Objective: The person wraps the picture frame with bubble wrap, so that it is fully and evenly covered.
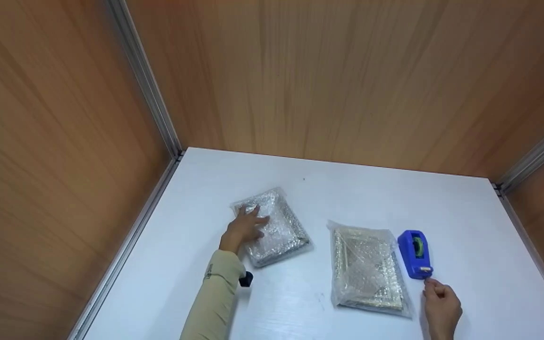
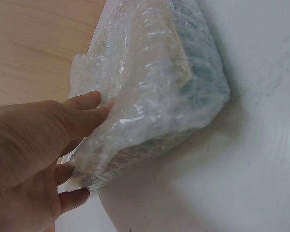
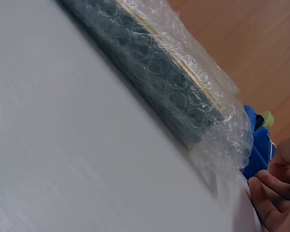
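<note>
Currently, left hand (image 1: 246, 226) lies on a bubble-wrapped packet (image 1: 276, 229) toward the table's (image 1: 234, 170) left edge, thumb and fingers gripping its near side | right hand (image 1: 442, 307) loosely curled near the front-right corner, fingertips at a blue tape dispenser (image 1: 415, 252), holding nothing | second wrapped packet (image 1: 366, 269) just left of the dispenser.

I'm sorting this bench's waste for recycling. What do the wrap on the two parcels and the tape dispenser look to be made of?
Both the left parcel and the right parcel are wrapped in clear, glossy bubble wrap, with round air cells showing; the contents look silvery, material unclear. The tape dispenser looks like moulded blue plastic, smooth and evenly coloured.
</note>
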### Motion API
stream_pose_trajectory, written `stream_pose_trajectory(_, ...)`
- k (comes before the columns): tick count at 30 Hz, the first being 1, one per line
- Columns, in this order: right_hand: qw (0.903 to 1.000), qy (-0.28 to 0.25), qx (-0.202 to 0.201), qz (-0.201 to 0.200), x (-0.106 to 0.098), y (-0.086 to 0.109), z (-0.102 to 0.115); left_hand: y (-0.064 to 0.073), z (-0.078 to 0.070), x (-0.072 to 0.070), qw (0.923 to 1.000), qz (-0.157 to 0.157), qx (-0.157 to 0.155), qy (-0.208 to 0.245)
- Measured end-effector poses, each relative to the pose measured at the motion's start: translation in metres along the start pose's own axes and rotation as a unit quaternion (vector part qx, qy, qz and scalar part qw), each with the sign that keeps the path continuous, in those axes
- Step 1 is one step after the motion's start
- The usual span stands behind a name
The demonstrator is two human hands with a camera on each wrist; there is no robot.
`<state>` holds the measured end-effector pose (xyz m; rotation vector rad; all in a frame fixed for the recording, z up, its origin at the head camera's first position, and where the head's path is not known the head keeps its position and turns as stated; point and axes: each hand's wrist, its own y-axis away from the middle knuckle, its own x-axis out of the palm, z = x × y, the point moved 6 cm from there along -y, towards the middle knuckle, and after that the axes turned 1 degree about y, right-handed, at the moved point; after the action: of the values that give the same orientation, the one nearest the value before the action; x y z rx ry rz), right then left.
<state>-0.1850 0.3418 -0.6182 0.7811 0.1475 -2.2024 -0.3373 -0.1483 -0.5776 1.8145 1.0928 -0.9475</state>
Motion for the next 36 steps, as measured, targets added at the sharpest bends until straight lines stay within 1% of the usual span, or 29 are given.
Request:
stream_pose_trajectory(10, 0.9999, -0.005, -0.005, -0.009, 0.0018, -0.0011, -0.0012, 0.0028, -0.0029, -0.0018, 0.9999, 0.000, 0.009, 0.006)
stream_pose_trajectory(17, 0.9999, -0.002, -0.006, -0.014, 0.0019, -0.0016, -0.0012, 0.0022, -0.0026, -0.0014, 0.9999, 0.000, 0.002, 0.016)
stream_pose_trajectory(22, 0.9991, -0.009, -0.031, -0.026, 0.0015, 0.0000, 0.0004, 0.0019, -0.0024, -0.0014, 1.0000, 0.001, 0.004, 0.007)
stream_pose_trajectory(24, 0.9982, -0.013, -0.047, -0.035, 0.0012, 0.0010, 0.0013, 0.0017, -0.0020, -0.0013, 1.0000, 0.003, 0.002, 0.000)
stream_pose_trajectory(28, 0.9965, -0.013, -0.064, -0.053, -0.0001, 0.0019, 0.0023, 0.0002, -0.0019, -0.0006, 0.9999, 0.007, -0.006, -0.010)
stream_pose_trajectory(31, 0.9964, -0.006, -0.062, -0.057, 0.0008, 0.0011, 0.0012, -0.0011, -0.0015, -0.0003, 0.9999, 0.006, -0.012, -0.008)
stream_pose_trajectory(36, 0.9980, 0.000, -0.048, -0.041, 0.0035, -0.0025, -0.0052, -0.0032, -0.0010, 0.0009, 0.9998, 0.005, -0.018, 0.000)
